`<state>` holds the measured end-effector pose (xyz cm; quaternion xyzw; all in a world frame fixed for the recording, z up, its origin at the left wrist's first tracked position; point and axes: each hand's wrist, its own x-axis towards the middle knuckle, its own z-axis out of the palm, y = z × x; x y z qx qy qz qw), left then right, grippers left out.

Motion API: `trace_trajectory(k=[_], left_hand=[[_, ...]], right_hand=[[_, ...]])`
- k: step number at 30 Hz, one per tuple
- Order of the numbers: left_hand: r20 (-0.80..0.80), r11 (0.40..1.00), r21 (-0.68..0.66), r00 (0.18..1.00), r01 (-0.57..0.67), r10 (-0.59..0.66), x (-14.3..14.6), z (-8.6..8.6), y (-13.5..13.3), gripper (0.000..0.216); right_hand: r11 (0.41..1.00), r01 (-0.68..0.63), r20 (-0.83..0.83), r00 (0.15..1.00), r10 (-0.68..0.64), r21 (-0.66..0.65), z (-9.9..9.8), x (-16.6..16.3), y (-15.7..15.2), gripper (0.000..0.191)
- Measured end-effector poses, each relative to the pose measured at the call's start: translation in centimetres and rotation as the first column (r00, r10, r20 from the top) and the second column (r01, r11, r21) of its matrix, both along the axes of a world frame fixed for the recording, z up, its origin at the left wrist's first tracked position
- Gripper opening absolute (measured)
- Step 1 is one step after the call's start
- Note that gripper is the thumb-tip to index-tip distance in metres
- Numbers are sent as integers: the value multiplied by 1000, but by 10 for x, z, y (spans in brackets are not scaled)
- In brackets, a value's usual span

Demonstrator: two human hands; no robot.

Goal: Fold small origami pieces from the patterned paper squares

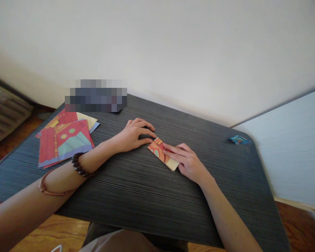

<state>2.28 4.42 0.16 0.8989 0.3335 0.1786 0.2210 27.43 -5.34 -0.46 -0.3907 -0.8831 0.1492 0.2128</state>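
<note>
Folded paper (pixel 158 153) on the counter (pixel 136 189), right between the hands!
Left hand (pixel 132 135) spreads its fingers at the far end; right hand (pixel 188 160) lays slightly parted fingers on top; a yellow mark (pixel 159 141) resembles an E.

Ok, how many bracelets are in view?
2: a dark beaded bracelet behind the left hand, and a copper-colored bracelet farther up that arm. Anything past the picture's edge can't be seen.

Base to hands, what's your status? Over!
Left hand at far end of folded red-and-cream paper strip. Right hand resting on strip. Patterned red paper sheets off left, not in the way.
</note>
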Motion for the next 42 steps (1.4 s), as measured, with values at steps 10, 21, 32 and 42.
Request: trace_trajectory(k=[10, 21, 32, 42], left_hand=[[35, 1000, 9, 999, 16, -17, 0, -3, -1, 28], [-3, 998, 38, 999, 44, -44, 2, 0, -4, 25], [-57, 989, 113, 995, 92, -86, 2, 0, -5, 26], [-88, 985, 132, 991, 109, -98, 2, 1, -6, 28]], right_hand=[[1000, 0, -32, 999, 0, 1, -2, 0, 1, 62], [1000, 7, 4, 1000, -7, 25, 2, -2, 0, 58], [1000, 13, 12, 1000, -14, 20, 2, -2, -1, 58], [999, 8, 9, 1000, -8, 31, -1, -1, 0, 59]])
